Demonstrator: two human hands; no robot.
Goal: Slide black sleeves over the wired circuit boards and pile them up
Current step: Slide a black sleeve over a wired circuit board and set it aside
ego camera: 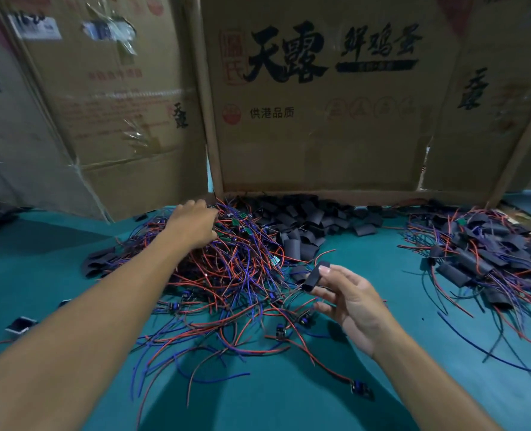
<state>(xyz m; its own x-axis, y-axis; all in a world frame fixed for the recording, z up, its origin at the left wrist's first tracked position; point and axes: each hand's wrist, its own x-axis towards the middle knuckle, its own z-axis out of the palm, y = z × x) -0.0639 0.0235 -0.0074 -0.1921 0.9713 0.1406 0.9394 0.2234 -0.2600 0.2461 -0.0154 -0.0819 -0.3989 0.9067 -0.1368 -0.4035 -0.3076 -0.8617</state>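
The left hand (192, 223) reaches into the far side of the tangle of wired boards (227, 275) at the centre of the frame, knuckles up, fingers curled down into the red and blue wires; whether it has actually closed on a board I cannot tell. The right hand (348, 298), lower centre, pinches one black sleeve (315, 275) between thumb and forefinger, holding it up with an open end facing down and left, the other fingers loose.

The main risk is the tangle itself: the wires loop through one another, so lifting one board probably drags its neighbours along and may scatter them, or pull strays such as the one lying at the bottom centre (359, 388) farther off. A wire end could also snag at the sleeve's mouth, and the light pinch might let the sleeve slip or flatten shut.

The loose sleeves (307, 222) lie heaped just behind the tangle, against the cardboard. The finished pile (482, 259), sleeved boards with wires trailing, sits at the right of the frame, well apart from the tangle.

Everything rests on a teal mat (289, 405). Flattened cardboard boxes (320, 119) printed with large black characters stand as a screen across the upper frame. A small grey part (20, 325) lies at the left edge.
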